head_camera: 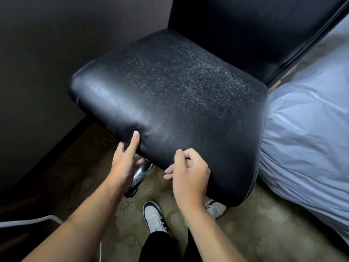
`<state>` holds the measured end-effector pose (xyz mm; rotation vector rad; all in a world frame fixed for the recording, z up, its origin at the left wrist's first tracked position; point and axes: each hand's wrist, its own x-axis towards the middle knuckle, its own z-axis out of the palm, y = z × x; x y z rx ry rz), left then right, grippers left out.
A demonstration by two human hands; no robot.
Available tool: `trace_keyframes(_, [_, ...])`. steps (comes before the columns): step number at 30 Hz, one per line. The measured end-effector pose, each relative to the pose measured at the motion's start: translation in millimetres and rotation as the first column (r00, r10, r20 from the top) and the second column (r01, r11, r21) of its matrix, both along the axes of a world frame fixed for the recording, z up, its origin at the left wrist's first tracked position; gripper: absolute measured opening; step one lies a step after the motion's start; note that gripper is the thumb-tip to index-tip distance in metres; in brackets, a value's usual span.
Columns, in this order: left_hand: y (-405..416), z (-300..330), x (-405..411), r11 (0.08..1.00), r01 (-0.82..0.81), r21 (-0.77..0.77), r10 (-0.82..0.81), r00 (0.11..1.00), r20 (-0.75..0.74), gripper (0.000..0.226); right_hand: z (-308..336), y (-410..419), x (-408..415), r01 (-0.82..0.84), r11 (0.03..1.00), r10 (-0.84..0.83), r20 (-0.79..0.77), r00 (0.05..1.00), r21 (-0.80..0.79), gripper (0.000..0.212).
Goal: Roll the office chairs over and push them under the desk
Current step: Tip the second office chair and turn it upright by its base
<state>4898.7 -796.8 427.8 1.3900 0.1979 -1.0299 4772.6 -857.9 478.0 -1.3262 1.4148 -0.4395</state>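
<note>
Hands grasp the office chair [166, 95] seat's front edge, left hand [125, 159] and right hand [188, 173]; rolling stage, next a steady pull off the bed [306, 120].

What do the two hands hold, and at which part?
Both hands, left and right, grip the worn black leather office chair seat at its front edge.

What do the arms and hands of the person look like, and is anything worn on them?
Both forearms are bare as far as the picture shows: no sleeves, gloves, watch or bracelet. The left hand and the right hand carry no visible rings, and a short, unpainted nail shows on the left thumb. Lower down, black trousers and white shoes with dark stripes are visible.
</note>
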Motion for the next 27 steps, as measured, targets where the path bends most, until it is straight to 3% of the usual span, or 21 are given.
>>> trace_keyframes(2, [10.9, -6.0, 1.7, 0.999, -0.043, -0.003, 0.043, 0.996, -0.081, 0.065, -9.6, 19.5, 3.1, -0.016, 0.999, 0.016, 0.005, 1.000, -0.050, 0.031])
trace_keyframes(6, [31.6, -19.6, 1.2, 0.995, -0.101, 0.024, 0.104, 0.967, -0.232, 0.073, -24.2, 48.4, 10.8, -0.024, 0.997, 0.020, 0.054, 0.998, 0.071, 0.026])
trace_keyframes(10, [57.0, -36.2, 0.1, 0.980, -0.196, 0.026, 0.192, 0.914, -0.358, 0.057, -33.3, 67.6, 17.1, -0.113, 0.933, 0.080, 0.109, 0.991, 0.342, 0.022])
trace_keyframes(13, [88.5, -58.8, 3.2, 0.961, -0.276, 0.017, 0.257, 0.869, -0.422, 0.044, -41.7, 74.8, 20.1, -0.187, 0.875, 0.180, 0.058, 0.982, 0.447, 0.018])
trace_keyframes(16, [127.2, -84.8, -2.3, 0.948, -0.275, 0.160, 0.318, 0.831, -0.456, 0.046, -48.3, 86.5, 19.9, -0.203, 0.846, 0.239, -0.011, 0.971, 0.492, 0.016])
trace_keyframes(20, [174.0, -103.0, -12.3, 0.954, -0.011, 0.298, 0.150, 0.882, -0.446, 0.058, -52.6, 101.6, 19.3, -0.224, 0.815, 0.281, -0.027, 0.959, 0.534, 0.019])
trace_keyframes(22, [191.6, -98.5, -16.6, 0.915, 0.076, 0.397, 0.098, 0.911, -0.401, 0.066, -55.3, 100.2, 24.2, -0.200, 0.804, 0.281, -0.062, 0.958, 0.561, 0.018])
trace_keyframes(25, [208.1, -92.5, -23.9, 0.744, -0.029, 0.667, 0.211, 0.958, -0.194, 0.065, -54.0, 95.2, 34.3, -0.216, 0.783, 0.323, -0.085, 0.943, 0.583, 0.013])
trace_keyframes(27, [207.3, -80.5, -21.9, 0.666, -0.136, 0.733, 0.279, 0.957, -0.076, 0.051, -47.5, 94.0, 42.2, -0.265, 0.761, 0.390, -0.092, 0.916, 0.592, 0.011])
